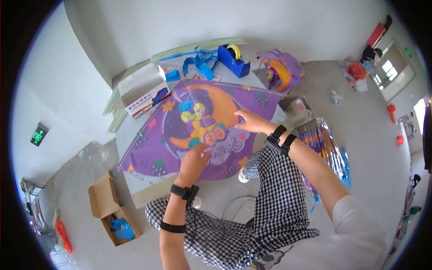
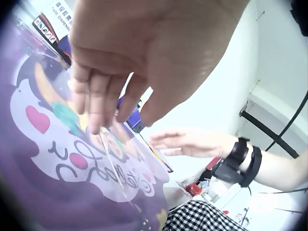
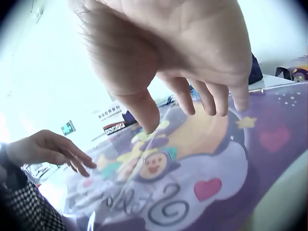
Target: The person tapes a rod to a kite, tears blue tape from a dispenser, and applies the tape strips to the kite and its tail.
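A purple kite-shaped sheet (image 1: 153,135) printed with a moon, a yellow character and lettering lies across the table. Over its lower middle is my left hand (image 1: 194,163), fingers loosely bent and pointing down at the print. My right hand (image 1: 253,122) is over the moon on the right side, fingers spread and slightly bent. The left wrist view shows the left hand (image 2: 144,57) with relaxed fingers above the lettering, holding nothing. In the right wrist view the right hand (image 3: 173,57) hangs over the sheet (image 3: 269,125), thumb apart from the fingers; contact is unclear.
Behind the sheet are a white box (image 1: 144,92), blue strips (image 1: 202,65) and a blue tape dispenser (image 1: 234,60). A second purple printed item (image 1: 283,69) stands at the back right. Wrapped packages (image 1: 321,144) lie at the right; an open cardboard box (image 1: 112,209) is on the floor, left.
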The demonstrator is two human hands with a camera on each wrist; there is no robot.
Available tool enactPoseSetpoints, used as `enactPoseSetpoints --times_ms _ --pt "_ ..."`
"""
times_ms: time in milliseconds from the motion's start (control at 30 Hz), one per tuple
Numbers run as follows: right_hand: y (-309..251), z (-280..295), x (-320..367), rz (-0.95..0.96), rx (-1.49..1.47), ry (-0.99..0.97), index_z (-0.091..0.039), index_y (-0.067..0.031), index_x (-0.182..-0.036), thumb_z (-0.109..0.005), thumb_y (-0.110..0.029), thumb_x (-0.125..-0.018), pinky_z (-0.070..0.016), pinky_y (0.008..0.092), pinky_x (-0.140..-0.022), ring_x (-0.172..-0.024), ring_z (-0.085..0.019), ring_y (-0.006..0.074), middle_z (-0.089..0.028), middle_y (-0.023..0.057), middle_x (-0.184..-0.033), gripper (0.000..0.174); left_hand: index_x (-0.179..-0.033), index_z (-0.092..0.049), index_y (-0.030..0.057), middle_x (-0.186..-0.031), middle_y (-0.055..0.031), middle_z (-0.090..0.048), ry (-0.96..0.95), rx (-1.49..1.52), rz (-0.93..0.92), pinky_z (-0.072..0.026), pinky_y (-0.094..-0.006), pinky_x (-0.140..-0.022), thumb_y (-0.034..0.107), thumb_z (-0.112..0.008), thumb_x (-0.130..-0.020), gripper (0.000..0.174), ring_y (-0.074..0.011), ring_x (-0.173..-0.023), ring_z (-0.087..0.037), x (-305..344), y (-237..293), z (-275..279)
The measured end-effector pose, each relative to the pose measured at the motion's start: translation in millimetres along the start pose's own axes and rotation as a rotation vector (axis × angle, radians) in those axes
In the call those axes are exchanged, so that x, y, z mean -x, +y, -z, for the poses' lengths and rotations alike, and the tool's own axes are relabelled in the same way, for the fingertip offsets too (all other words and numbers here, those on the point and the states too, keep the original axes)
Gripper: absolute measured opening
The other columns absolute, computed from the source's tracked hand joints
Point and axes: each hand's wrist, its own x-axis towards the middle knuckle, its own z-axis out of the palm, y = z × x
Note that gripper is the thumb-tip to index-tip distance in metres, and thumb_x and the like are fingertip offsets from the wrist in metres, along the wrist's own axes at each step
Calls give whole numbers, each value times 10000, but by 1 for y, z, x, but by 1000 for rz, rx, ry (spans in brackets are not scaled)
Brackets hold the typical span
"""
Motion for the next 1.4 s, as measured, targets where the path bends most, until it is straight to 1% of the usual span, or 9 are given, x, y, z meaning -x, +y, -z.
enactPoseSetpoints --times_ms 167,267,533,667,733,967,1133,1267,1400 --pt "4 40 -116 127 -337 252 -549 45 -1219 -707 -261 -884 -478 371 -971 -1178 -593 290 -619 209 -1226 481 -1114 -657 43 -848 -111 -688 76 225 -52 -511 -356 -604 117 -660 -883 243 -262 -677 -652 -11 -11 -10" --pt "15 35 -208 81 -225 418 -534 41 -1218 -723 -294 -865 -495 382 -916 -1133 -616 324 -641 215 -1169 521 -1118 -657 48 -835 -94 -683 98 236 -38 -504 -338 -585 92 -661 -876 246 -232 -654 -641 -3 -18 2" --pt "35 -4 -341 -346 -10 642 -512 4 -1252 -700 -249 -803 -473 492 -967 -1133 -593 427 -633 285 -1156 549 -1108 -665 47 -811 -78 -675 275 251 -1 -502 -311 -581 34 -676 -844 264 -191 -642 -639 -11 -38 25" --pt "31 7 -347 -263 -128 824 -654 -54 -1074 -731 -221 -745 -506 429 -888 -1017 -659 356 -698 202 -1034 376 -1100 -665 45 -819 -80 -678 260 238 4 -509 -322 -593 12 -669 -838 264 -199 -654 -650 -12 -40 27" --pt "27 28 -349 -49 -540 891 -672 -51 -1078 -804 -127 -697 -508 342 -800 -934 -666 218 -707 98 -923 411 -1104 -663 47 -824 -75 -682 261 201 -33 -512 -328 -599 2 -663 -836 271 -204 -658 -654 -13 -44 22" --pt "-95 144 -89 294 -916 548 -602 -53 -1188 -697 -82 -893 -452 235 -747 -835 -567 59 -628 -10 -889 311 -1221 -616 53 -923 -85 -686 413 170 -203 -518 -339 -631 -53 -647 -808 428 -214 -720 -647 -12 -17 29" --pt "-150 123 127 251 -860 361 -635 -49 -1137 -651 -69 -928 -436 198 -726 -840 -574 48 -652 -2 -911 210 -1348 -539 49 -1182 -100 -644 563 251 -428 -419 -451 -1000 -83 -723 -747 643 -248 -1016 -624 26 96 38" --pt "-167 81 209 11 -1171 125 -657 22 -1095 -606 -31 -948 -535 253 -843 -923 -663 128 -679 62 -1035 164 -1263 -594 45 -1186 -131 -634 503 79 -629 -477 -373 -866 -4 -789 -722 577 -280 -1025 -628 65 182 32" --pt "-164 54 247 95 -1528 6 -615 41 -1227 -561 52 -913 -540 303 -878 -1014 -667 174 -671 109 -1131 319 -1087 -667 18 -995 -106 -692 364 445 -306 -513 -317 -751 22 -773 -786 320 -224 -884 -668 123 188 -3"
